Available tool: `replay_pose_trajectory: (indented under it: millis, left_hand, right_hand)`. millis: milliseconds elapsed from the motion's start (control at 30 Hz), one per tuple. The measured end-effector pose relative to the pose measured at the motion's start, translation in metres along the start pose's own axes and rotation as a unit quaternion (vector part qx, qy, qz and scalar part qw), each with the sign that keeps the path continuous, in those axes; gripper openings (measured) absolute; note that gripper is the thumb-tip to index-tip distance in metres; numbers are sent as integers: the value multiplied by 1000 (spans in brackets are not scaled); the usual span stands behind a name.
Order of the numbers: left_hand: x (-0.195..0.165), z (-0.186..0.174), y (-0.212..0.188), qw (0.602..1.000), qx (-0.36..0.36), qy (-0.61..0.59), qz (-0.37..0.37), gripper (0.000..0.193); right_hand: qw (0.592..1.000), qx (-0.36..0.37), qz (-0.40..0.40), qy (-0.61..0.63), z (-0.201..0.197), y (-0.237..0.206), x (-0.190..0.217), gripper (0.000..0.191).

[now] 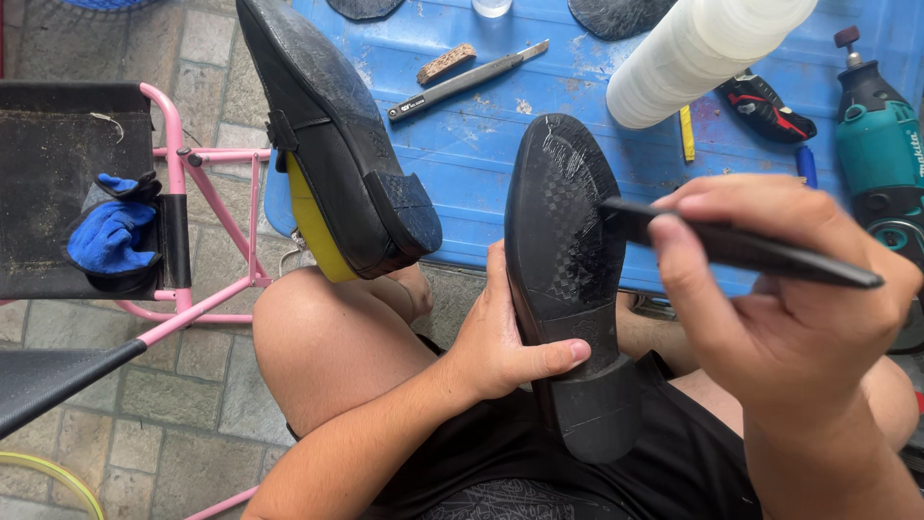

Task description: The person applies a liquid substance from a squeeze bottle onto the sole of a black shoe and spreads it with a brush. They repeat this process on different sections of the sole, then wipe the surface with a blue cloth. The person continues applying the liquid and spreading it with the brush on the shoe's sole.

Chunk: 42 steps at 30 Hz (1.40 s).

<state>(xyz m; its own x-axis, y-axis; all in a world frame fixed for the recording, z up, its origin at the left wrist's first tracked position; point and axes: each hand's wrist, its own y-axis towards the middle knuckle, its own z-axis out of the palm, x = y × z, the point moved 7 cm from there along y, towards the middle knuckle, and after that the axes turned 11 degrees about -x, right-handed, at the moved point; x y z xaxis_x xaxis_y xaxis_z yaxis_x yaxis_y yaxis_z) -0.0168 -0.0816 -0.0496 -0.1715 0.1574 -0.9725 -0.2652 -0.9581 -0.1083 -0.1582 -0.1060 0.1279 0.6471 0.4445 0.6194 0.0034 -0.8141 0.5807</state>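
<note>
We record a black shoe (563, 241) held sole-up over our lap, toe pointing away toward the blue table (462, 144) and heel (597, 409) nearest the body. Our left hand (500, 337) is closed on the shoe from its left side at the waist of the sole, the thumb lying across the sole just ahead of the heel block and the fingers hidden behind the upper. Our right hand (780, 308) stands to the right of the shoe, clamped on a slim black tool (731, 246) whose far end touches the right edge of the forepart of the sole; the other end projects to the right past the knuckles. The two hands are apart, with the shoe between them. The toe area of the sole shows pale scuffed streaks. A second black shoe (337, 144) with a yellow lining rests sole-up to the left of the held one, heel toward us, near the left hand but not touched by it. On the table we note a metal-handled knife (462, 82), a small brown block (446, 63) beside it, a white cylindrical container (693, 53), a teal rotary tool (881, 144) at the right edge, and a yellow marker (686, 133). At left stands a pink-framed folding chair (192, 231) carrying a blue and black glove (111, 231).
</note>
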Motion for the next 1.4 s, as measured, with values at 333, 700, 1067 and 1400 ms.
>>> replay_pose_trajectory:
  millis: [333,700,1067,1400]
  left_hand:
    - [11,0,-1,991,49,-126,4,109]
    - [51,8,-27,840,210,-447,-225,102]
    - [26,26,-10,937,185,-265,-131,105]
    - [27,23,11,977,103,-180,-58,113]
  right_hand:
    - [971,-50,138,189,-39,-35,-49,10]
    - [673,80,460,573,33,-135,-138,50]
    - [754,104,421,493,27,-151,-150,61]
    - [856,3,344,386,-21,-89,-158,29]
